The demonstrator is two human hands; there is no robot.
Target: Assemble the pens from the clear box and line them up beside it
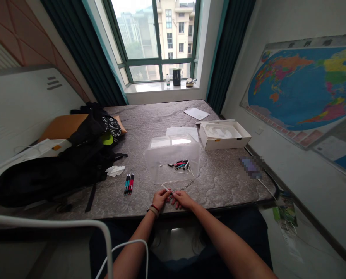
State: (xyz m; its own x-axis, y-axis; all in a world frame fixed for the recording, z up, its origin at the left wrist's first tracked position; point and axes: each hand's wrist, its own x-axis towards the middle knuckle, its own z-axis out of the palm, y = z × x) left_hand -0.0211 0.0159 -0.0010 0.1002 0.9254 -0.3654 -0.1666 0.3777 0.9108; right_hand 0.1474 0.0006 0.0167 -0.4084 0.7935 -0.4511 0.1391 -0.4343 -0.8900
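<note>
Green curtains (84, 48) frame a bright window (152, 40) beside a wall-hung world map (302, 91).

worn on the head, tilted forward and down, close above the left hand (160, 199) and right hand (183, 199), both low in the view; mattress (225, 182) stretching ahead of the hands, window (154, 42) far beyond them, wall map (303, 89) off to their right.

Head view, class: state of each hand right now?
Left hand: closed, holding a thin white stick.
Right hand: fingers beside the stick's lower end; whether it grips cannot be told.
</note>
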